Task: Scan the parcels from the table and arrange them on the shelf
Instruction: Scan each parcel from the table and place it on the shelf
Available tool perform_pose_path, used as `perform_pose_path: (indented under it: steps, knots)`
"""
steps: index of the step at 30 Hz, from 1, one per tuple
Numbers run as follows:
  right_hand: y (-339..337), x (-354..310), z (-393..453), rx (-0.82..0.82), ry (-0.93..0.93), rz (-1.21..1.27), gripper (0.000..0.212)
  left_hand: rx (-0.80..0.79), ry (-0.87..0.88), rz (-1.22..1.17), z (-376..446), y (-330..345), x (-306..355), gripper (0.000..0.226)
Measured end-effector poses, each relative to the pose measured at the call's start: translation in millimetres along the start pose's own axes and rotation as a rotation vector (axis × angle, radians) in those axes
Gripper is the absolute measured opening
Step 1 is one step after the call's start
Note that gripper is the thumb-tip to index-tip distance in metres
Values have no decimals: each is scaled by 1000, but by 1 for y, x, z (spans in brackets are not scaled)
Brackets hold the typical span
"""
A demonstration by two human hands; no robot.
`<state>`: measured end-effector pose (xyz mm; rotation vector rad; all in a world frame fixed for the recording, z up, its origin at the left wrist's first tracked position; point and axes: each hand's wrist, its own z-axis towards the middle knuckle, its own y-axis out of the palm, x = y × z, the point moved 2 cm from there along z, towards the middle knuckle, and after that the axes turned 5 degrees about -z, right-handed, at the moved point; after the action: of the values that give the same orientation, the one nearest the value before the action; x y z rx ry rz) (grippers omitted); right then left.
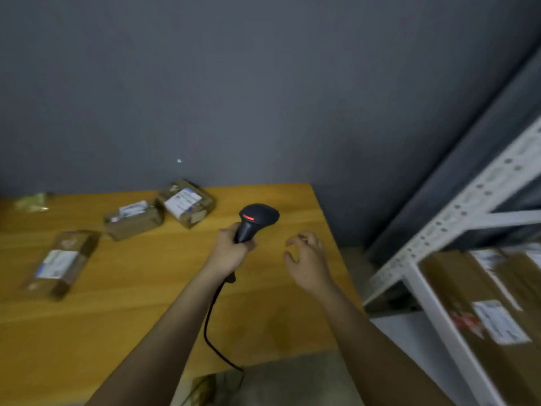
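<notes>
My left hand (231, 250) grips the handle of a black barcode scanner (255, 218), held upright above the wooden table (146, 303); its cable trails down toward me. My right hand (307, 259) hovers to the scanner's right with loosely curled fingers, holding nothing. Three taped brown parcels with white labels lie on the table: one at the far middle (185, 203), one just left of it (134, 218), one nearer at the left (60, 263). A white metal shelf (439, 230) stands at the right with brown parcels (483, 303) on it.
A grey wall rises behind the table. A small greenish packet (33, 201) lies at the table's far left. The table's right edge leaves a narrow gap of floor before the shelf. Something brownish sits at the bottom edge near me.
</notes>
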<state>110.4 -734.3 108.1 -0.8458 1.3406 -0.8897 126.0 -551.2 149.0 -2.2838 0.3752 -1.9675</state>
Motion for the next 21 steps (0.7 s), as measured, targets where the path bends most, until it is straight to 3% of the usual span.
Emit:
perform_pose_path:
  steps: [7,11,14,17,21]
  knots:
    - [102,-114,94,-290,-55,75,25,273,-108,17,42,-152,-64,11]
    - [157,-143,125,-429,69,165,25,358,-180,24,51,-204,-102,17]
    - [186,-154,141,-504,173,177,38,375,-218,11,55,-225,-120,11]
    - [205,-161,168,-447,209,170,54,383,-235,3,63,-237,-136,15]
    - [223,-174,211,-304,100,125,69,395,-265,7,72,-245,-152,18]
